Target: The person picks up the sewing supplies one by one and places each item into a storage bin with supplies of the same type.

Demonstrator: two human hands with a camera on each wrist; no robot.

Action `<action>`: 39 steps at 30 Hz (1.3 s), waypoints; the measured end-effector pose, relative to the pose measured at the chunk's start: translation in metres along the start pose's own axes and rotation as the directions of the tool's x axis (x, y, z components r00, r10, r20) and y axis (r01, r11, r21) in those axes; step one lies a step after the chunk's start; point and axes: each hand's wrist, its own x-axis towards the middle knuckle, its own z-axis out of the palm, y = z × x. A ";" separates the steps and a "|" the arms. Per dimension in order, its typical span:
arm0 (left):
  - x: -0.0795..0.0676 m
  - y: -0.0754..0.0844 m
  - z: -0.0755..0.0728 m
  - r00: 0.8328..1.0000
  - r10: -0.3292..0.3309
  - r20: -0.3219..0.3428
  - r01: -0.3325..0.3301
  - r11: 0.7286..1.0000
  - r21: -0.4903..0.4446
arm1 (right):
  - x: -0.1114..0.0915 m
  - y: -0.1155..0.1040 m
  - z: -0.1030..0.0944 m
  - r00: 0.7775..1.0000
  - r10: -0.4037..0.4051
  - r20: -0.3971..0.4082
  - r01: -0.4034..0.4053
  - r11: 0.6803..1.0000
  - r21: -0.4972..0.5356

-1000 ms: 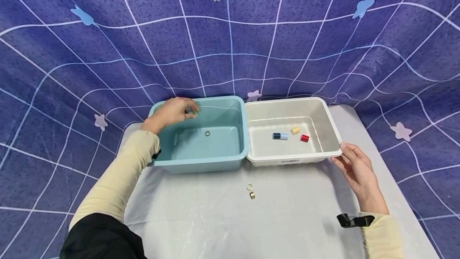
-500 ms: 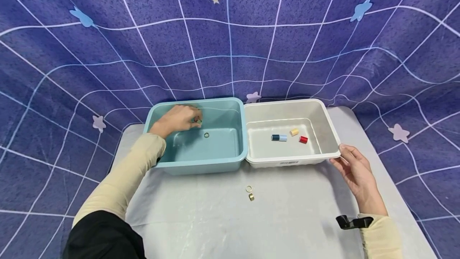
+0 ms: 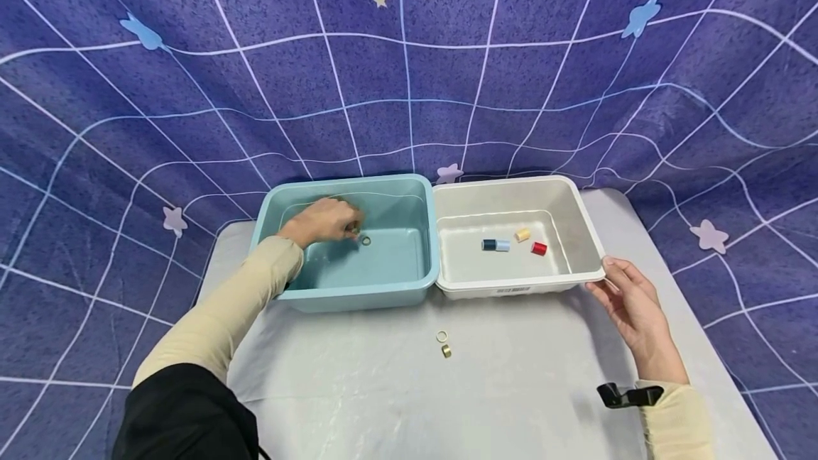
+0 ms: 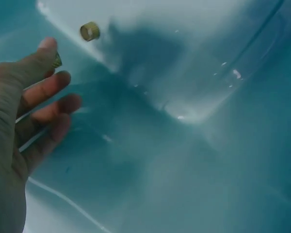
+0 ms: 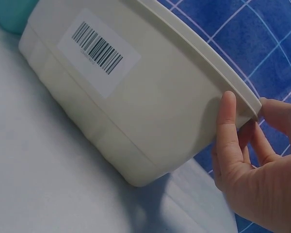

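Observation:
My left hand (image 3: 324,220) is down inside the teal bin (image 3: 358,294), pinching a small gold ring (image 4: 57,61) between thumb and index finger. Just beyond its fingertips, a second gold ring (image 4: 89,31) lies on the bin floor. At the near right corner of the white bin (image 3: 520,280), my right hand (image 3: 634,302) grips the rim, thumb on top and fingers underneath. Inside that bin lie a dark blue thread spool (image 3: 488,244), a light blue spool (image 3: 503,245), a yellow spool (image 3: 522,234) and a red spool (image 3: 539,248).
In front of the bins, a pale gold ring (image 3: 442,336) and a gold ring on its side (image 3: 446,351) lie on the white tabletop (image 3: 383,403). The two bins stand side by side against a blue patterned curtain (image 3: 409,69).
My left hand has moved down and a little right within the teal bin, bringing its ring close to the one on the floor. The right hand keeps its grip on the white rim.

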 end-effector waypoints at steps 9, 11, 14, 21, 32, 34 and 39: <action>0.004 -0.005 0.016 0.993 0.039 0.113 -0.043 0.998 0.035 | 0.000 -0.001 -0.002 1.000 -0.001 -0.016 0.001 1.000 -0.008; 0.005 -0.006 0.019 0.991 0.049 0.122 -0.056 0.997 0.052 | 0.000 -0.001 -0.001 1.000 0.002 -0.017 -0.002 1.000 -0.012; 0.006 -0.006 0.023 0.990 0.061 0.126 -0.072 0.994 0.085 | 0.000 -0.001 -0.001 1.000 0.005 -0.015 -0.005 1.000 -0.017; 0.014 -0.005 0.030 0.983 0.060 0.174 -0.089 0.982 0.167 | 0.001 -0.002 -0.001 1.000 -0.002 -0.007 0.002 1.000 -0.021; 0.011 0.003 0.019 0.984 0.004 0.179 -0.022 0.995 0.100 | 0.001 -0.002 -0.002 1.000 -0.004 0.000 0.004 1.000 -0.018; 0.010 0.005 0.015 0.978 -0.034 0.208 0.020 0.997 0.068 | 0.001 -0.002 -0.002 1.000 0.001 0.000 -0.001 1.000 -0.018; 0.009 0.007 0.004 0.948 -0.150 0.280 0.154 0.988 0.007 | 0.001 -0.002 -0.001 1.000 0.006 -0.009 -0.006 1.000 -0.017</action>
